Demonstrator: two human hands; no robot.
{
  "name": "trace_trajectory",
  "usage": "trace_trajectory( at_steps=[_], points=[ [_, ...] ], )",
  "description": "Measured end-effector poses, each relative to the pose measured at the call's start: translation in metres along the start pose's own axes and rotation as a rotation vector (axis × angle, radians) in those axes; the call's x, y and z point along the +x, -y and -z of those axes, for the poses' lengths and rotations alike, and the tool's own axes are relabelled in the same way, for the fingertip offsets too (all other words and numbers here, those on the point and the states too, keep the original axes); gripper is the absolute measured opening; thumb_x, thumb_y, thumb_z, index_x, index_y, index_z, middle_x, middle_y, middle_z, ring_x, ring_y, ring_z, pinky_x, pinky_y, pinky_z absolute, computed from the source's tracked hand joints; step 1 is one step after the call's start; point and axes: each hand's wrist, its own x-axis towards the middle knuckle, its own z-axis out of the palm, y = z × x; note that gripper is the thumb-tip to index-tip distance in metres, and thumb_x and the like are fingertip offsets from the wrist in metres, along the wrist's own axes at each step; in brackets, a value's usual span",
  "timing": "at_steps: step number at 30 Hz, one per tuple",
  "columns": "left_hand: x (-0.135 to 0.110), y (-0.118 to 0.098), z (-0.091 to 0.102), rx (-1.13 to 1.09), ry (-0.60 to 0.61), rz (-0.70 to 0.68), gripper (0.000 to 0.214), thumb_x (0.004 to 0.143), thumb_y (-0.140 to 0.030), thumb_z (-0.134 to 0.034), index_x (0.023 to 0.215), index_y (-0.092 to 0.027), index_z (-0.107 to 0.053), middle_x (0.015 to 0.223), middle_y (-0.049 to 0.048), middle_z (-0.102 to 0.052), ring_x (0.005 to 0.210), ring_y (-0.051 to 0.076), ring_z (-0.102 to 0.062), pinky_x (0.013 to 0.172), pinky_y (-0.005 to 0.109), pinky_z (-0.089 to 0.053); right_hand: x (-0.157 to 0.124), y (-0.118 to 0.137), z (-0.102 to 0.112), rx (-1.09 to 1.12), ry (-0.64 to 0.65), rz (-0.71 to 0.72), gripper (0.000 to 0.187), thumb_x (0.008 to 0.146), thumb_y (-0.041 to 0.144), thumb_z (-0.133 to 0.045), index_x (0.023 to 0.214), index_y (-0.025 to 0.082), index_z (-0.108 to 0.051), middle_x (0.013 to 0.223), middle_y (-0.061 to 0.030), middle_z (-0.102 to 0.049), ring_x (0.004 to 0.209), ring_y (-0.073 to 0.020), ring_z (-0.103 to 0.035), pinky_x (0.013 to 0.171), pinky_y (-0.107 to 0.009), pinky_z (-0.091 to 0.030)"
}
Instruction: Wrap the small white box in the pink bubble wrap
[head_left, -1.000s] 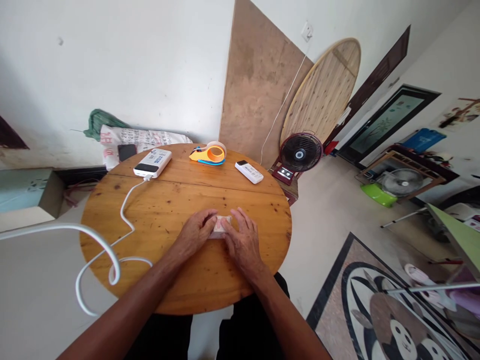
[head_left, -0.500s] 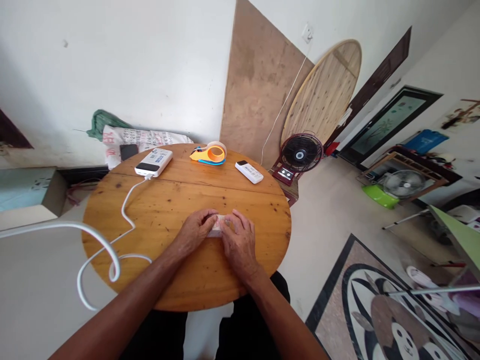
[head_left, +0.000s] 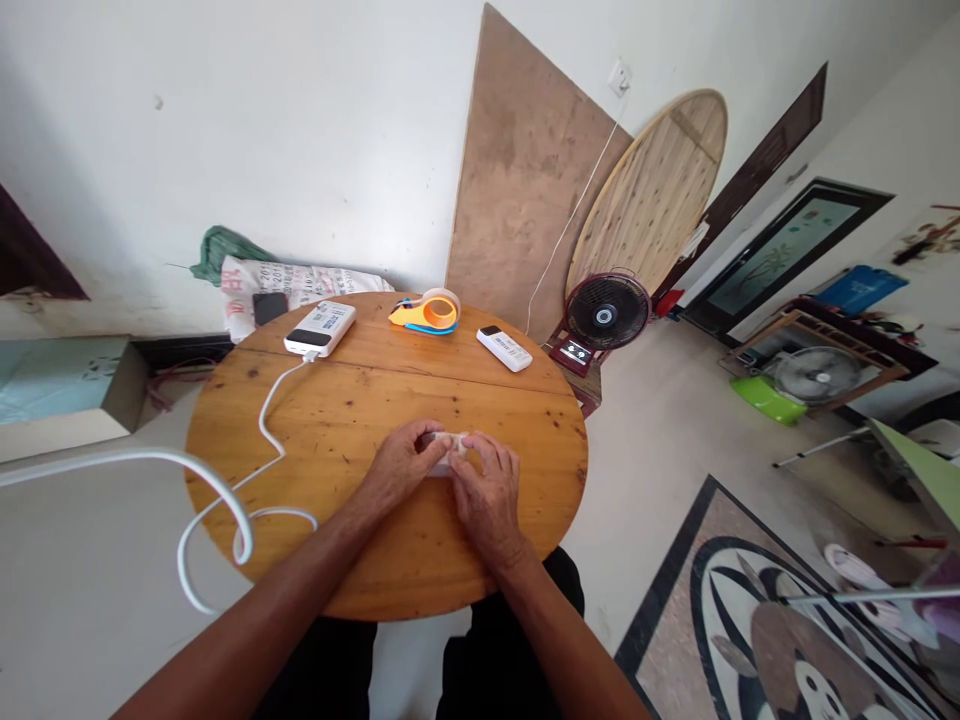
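Near the front middle of the round wooden table, a small white box is held between my two hands. My left hand grips its left side, thumb across the top. From the right, my right hand closes on the box with its thumb and fingers. The fingers hide much of the box's top and ends. Beyond them stand a yellow-and-blue tape dispenser and a white power bank with a dark end. A larger white power bank lies at the back left with a cable plugged in.
The thick white cable loops over the table's left edge. Behind the table are a printed sack and a leaning brown board. A dark red fan stands just past the right back edge.
The whole view has shifted slightly. My thumbs have moved closer together over the top of the box, and the red print seen there before is now covered.
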Motion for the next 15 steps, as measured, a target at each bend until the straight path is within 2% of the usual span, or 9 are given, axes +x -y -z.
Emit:
trace_trajectory(
  at_steps=[5, 8, 10, 15],
  points=[
    [0.0002, 0.0006, -0.0013, 0.044, -0.017, 0.039, 0.036, 0.073, -0.043, -0.056, 0.094, -0.015, -0.065, 0.080, 0.0028, -0.066, 0.074, 0.018, -0.060, 0.070, 0.029, -0.048, -0.0012, -0.0003, 0.0014, 0.092, -0.008, -0.043, 0.016, 0.085, 0.018, -0.053, 0.098, 0.020, -0.061, 0.115, -0.0091, -0.058, 0.111, -0.0214, -0.049, 0.092, -0.038, -0.036],
    [-0.0005, -0.0001, -0.0011, 0.039, -0.009, 0.053, 0.036, 0.074, -0.043, -0.055, 0.094, -0.015, -0.065, 0.080, 0.0029, -0.066, 0.073, 0.018, -0.060, 0.069, 0.029, -0.048, -0.0019, -0.0022, 0.0020, 0.129, -0.021, -0.108, 0.032, 0.080, 0.027, -0.058, 0.110, 0.017, -0.057, 0.121, -0.0123, -0.053, 0.112, -0.0239, -0.048, 0.094, -0.040, -0.036],
    [-0.0008, -0.0005, -0.0011, 0.038, -0.016, 0.057, 0.038, 0.073, -0.044, -0.055, 0.096, -0.015, -0.064, 0.081, 0.0031, -0.066, 0.074, 0.018, -0.060, 0.069, 0.029, -0.048, -0.0015, -0.0040, 0.0019, 0.109, -0.002, -0.095, 0.039, 0.080, 0.028, -0.058, 0.118, 0.018, -0.055, 0.128, -0.0136, -0.049, 0.116, -0.0255, -0.046, 0.096, -0.042, -0.035],
    [-0.0013, -0.0017, -0.0001, 0.019, -0.018, 0.054, 0.039, 0.071, -0.043, -0.055, 0.097, -0.015, -0.064, 0.082, 0.0032, -0.066, 0.074, 0.019, -0.060, 0.070, 0.030, -0.049, 0.0002, -0.0080, 0.0002, 0.060, 0.037, -0.045, 0.027, 0.086, 0.022, -0.052, 0.112, 0.022, -0.060, 0.129, -0.0111, -0.050, 0.121, -0.0246, -0.042, 0.097, -0.042, -0.033]
  ],
)
